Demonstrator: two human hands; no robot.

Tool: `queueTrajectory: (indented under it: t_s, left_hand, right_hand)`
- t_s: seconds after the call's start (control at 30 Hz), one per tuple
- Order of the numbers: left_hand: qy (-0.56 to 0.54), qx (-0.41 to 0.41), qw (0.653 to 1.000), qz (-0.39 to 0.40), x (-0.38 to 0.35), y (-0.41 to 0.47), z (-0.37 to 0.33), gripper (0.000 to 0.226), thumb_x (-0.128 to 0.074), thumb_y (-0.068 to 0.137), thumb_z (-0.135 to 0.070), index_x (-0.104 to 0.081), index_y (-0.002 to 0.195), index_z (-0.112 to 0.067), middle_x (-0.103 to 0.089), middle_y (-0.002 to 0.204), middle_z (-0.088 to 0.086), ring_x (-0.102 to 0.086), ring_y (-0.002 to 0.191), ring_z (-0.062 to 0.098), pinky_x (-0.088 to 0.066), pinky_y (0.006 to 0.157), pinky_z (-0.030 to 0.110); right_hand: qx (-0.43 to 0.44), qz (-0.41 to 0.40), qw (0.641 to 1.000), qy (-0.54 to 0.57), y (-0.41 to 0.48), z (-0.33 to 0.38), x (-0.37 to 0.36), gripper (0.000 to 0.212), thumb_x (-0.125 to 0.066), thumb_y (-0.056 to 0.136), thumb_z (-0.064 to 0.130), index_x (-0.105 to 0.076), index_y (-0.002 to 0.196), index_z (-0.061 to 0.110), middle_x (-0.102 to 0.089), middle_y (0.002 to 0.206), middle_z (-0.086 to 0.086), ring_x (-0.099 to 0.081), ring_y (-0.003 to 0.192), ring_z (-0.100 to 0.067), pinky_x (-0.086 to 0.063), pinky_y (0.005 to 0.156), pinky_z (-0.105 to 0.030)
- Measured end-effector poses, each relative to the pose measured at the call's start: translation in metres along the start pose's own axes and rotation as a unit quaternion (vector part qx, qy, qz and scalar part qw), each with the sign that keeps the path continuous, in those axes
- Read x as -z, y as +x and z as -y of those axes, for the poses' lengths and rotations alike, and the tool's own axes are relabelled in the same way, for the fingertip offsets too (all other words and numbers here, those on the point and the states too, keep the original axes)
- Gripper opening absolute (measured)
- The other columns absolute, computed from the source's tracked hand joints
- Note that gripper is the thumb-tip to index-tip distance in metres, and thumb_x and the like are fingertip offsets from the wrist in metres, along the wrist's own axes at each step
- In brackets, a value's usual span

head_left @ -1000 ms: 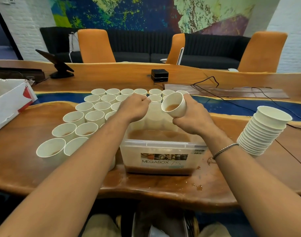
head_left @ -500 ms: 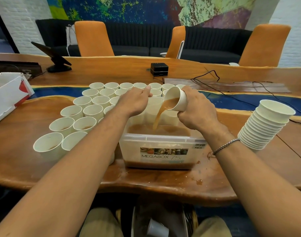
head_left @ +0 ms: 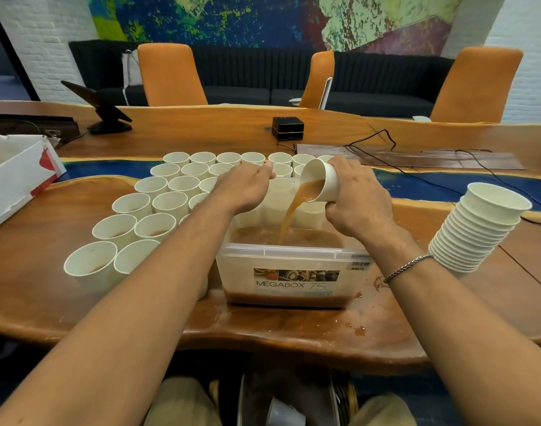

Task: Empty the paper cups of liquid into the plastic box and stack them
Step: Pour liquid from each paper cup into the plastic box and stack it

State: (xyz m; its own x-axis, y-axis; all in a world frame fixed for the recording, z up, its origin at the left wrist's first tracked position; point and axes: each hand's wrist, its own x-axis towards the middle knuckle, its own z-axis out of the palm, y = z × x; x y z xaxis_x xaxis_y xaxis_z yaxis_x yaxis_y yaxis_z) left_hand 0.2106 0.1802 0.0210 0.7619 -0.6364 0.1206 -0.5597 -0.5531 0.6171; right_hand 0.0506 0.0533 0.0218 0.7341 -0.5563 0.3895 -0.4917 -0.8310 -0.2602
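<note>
Over clear plastic box [head_left: 293,259] at table's 6 o'clock, right hand [head_left: 358,198] grips tilted white paper cup [head_left: 324,182] — brown stream [head_left: 289,216] pours into box. Left hand [head_left: 244,192] at box's 11 o'clock, fingers curled; can't tell what it holds. Upright white cups [head_left: 158,207] at 9 o'clock, nested cup stack [head_left: 478,229] at 3.

the room is bright with soft, even light. the shiny wood surface [head_left: 48,302] shows pale glare near its front edge. shadows are faint and soft. the wide lens bends and stretches things at the edges. the middle looks sharp
</note>
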Motion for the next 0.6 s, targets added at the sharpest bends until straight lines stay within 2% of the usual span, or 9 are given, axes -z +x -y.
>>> queueTrajectory:
  t_s: [0.17, 0.37, 0.6]
  left_hand:
    - [0.002, -0.002, 1.000, 0.003, -0.0009, 0.0010, 0.0003, 0.051, -0.022, 0.108, -0.046, -0.066, 0.131, -0.031, -0.053, 0.148, 0.005, -0.045, 0.136, 0.028, -0.036, 0.110, 0.044]
    - [0.014, -0.007, 1.000, 0.014, -0.0004, 0.0020, 0.0015, 0.045, -0.027, 0.106, -0.038, -0.064, 0.133, -0.036, -0.052, 0.150, 0.002, -0.043, 0.137, 0.027, -0.036, 0.111, 0.044]
    - [0.014, -0.011, 1.000, 0.014, -0.0007, 0.0038, 0.0027, 0.045, -0.028, 0.105, -0.037, -0.063, 0.133, -0.037, -0.052, 0.150, 0.001, -0.043, 0.137, 0.026, -0.036, 0.111, 0.044]
  right_hand:
    - [0.001, 0.001, 1.000, -0.011, -0.0025, 0.0017, 0.0031, 0.077, -0.080, 0.079, 0.017, -0.036, 0.141, 0.027, -0.048, 0.135, -0.002, -0.043, 0.123, -0.024, -0.047, 0.086, -0.041]
    - [0.008, -0.007, 1.000, -0.007, -0.0033, 0.0023, 0.0027, 0.072, -0.080, 0.079, 0.017, -0.039, 0.138, 0.027, -0.049, 0.133, -0.002, -0.043, 0.123, -0.024, -0.046, 0.087, -0.042]
    - [0.019, -0.022, 0.999, -0.021, -0.0038, 0.0014, 0.0030, 0.074, -0.080, 0.077, 0.015, -0.040, 0.139, 0.026, -0.048, 0.134, -0.004, -0.041, 0.124, -0.026, -0.047, 0.090, -0.044]
